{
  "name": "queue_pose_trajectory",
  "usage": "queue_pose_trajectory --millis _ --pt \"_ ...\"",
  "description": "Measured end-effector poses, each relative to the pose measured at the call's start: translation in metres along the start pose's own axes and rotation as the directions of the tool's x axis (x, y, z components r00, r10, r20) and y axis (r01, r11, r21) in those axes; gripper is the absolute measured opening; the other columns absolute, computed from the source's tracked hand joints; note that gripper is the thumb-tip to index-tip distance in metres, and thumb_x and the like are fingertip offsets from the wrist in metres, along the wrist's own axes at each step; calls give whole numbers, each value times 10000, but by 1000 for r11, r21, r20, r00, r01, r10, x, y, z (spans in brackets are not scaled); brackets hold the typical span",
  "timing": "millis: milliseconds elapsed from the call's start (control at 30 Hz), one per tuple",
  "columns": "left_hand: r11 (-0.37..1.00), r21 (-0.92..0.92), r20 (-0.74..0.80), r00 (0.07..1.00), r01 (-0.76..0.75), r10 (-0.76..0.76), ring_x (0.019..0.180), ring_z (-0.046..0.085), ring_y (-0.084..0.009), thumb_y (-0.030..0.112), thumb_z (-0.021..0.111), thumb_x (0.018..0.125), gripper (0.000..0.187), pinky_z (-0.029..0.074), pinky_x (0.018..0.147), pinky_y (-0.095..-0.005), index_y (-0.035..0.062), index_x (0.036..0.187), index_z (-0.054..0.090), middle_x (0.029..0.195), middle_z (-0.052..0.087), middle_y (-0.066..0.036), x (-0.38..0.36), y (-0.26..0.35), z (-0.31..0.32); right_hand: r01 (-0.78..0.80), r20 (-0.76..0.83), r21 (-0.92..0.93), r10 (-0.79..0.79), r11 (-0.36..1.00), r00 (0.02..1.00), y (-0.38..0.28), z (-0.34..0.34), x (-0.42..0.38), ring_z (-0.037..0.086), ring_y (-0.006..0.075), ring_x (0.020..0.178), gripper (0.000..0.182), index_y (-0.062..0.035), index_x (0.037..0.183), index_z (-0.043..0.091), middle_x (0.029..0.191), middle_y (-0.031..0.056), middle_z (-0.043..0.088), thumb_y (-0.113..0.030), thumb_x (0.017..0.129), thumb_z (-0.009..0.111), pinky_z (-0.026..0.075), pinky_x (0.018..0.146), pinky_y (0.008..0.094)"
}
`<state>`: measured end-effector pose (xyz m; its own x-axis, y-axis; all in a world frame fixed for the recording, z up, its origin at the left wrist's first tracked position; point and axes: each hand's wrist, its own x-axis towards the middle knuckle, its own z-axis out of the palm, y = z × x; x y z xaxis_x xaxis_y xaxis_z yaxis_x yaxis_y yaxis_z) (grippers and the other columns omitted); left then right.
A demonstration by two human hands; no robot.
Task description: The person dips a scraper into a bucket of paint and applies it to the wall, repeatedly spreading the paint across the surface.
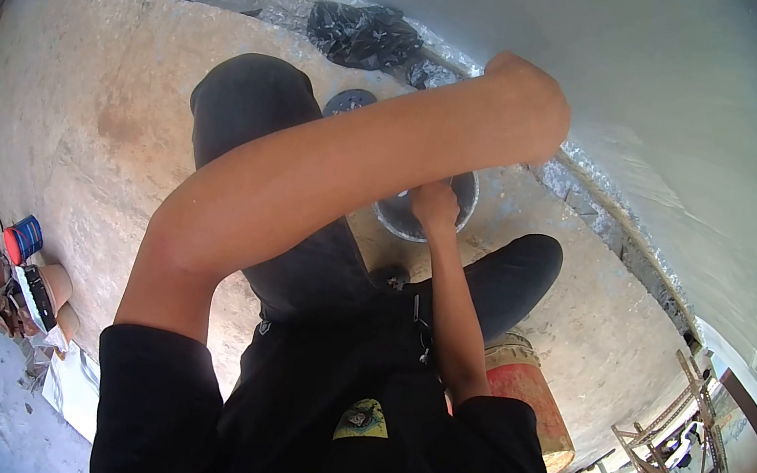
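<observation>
From the left, my left arm crosses over my knee toward the wall. My left hand (pixel 531 97) is bent at its far end near the wall's foot, above and right of the bucket, with its fingers hidden. My right hand (pixel 435 204) reaches into a dark round bucket (pixel 466 213) between my knees. Its fingers are closed, and what they hold, if anything, is hidden. My left forearm covers part of the bucket. Just beyond my left knee, a dark round object (pixel 350 100) shows partly behind that forearm.
A grey wall (pixel 678 96) rises ahead and right, with a black plastic bag (pixel 361 36) at its foot. Beside my right hip stands a red container (pixel 531 399). A blue and red can (pixel 23 240) is far left; a metal rack (pixel 686 454) stands right.
</observation>
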<state>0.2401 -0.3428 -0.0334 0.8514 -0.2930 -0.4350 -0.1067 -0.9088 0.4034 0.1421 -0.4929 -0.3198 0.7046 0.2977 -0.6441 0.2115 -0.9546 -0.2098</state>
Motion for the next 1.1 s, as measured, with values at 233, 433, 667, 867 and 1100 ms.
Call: queue_pose_trajectory --millis 233,433,667,867,1100 --pt "1000 11 -14 1000 5 -4 805 682 -306 163 555 804 223 545 710 -433 23 862 720 861 695 -168 -1 1 0 -10 -17 25 10 1000 1000 -1 -4 0 650 407 954 339 25 992 654 1018 251 660 -271 863 550 528 844 459" --pt "999 31 -21 1000 14 -14 814 672 -326 206 538 845 261 541 735 -437 6 866 704 875 685 -183 4 0 4 103 -76 171 -91 980 993 32 -44 -46 672 390 803 468 51 882 657 815 262 660 -412 863 598 525 734 451" --pt "998 66 -150 989 8 2 857 638 -360 266 525 897 304 508 780 -455 -3 1005 614 888 651 -187 0 -5 6 -99 133 828 -22 551 991 85 -122 -116 423 76 467 436 -19 761 647 504 -9 440 -419 924 588 309 430 253" --pt "997 79 -232 972 -24 42 858 626 -380 242 511 904 300 497 795 -462 -20 1016 605 939 645 -201 -11 2 7 67 -68 998 216 16 974 141 -130 -82 382 50 446 288 -95 882 569 581 -50 426 -367 972 534 236 399 216" --pt "988 139 -61 995 -65 74 948 587 -378 273 530 925 378 458 855 -448 43 1224 553 1056 621 -189 -19 42 8 66 -68 998 487 21 871 239 -119 61 463 97 450 239 -82 878 550 626 44 535 -308 953 539 314 365 246"
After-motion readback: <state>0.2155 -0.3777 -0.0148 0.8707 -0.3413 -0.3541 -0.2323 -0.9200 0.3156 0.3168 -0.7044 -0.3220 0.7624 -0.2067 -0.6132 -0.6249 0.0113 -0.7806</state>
